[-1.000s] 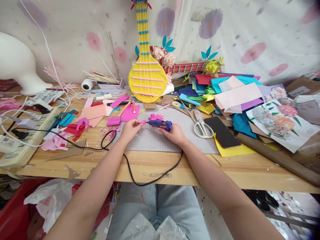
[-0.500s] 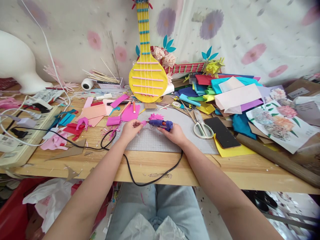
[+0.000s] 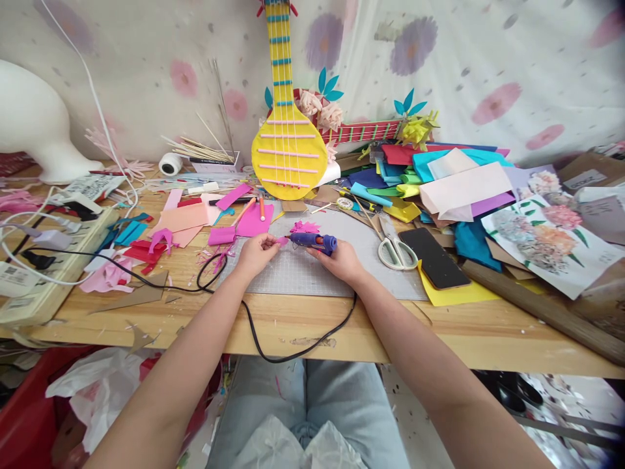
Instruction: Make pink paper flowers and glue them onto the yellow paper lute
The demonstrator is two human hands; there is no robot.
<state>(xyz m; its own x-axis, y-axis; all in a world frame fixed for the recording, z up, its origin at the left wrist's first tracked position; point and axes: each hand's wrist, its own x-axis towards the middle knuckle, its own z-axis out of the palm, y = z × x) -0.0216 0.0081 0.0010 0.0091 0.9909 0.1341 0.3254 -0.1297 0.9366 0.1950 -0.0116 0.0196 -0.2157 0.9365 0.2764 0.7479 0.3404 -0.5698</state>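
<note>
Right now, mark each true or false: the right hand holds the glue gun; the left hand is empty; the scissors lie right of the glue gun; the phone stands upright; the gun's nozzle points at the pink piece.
1. The right hand holds the glue gun. True.
2. The left hand is empty. False: it pinches a small pink piece.
3. The scissors lie right of the glue gun. True.
4. The phone stands upright. False: it lies flat, screen dark.
5. The gun's nozzle points at the pink piece. True.
</note>
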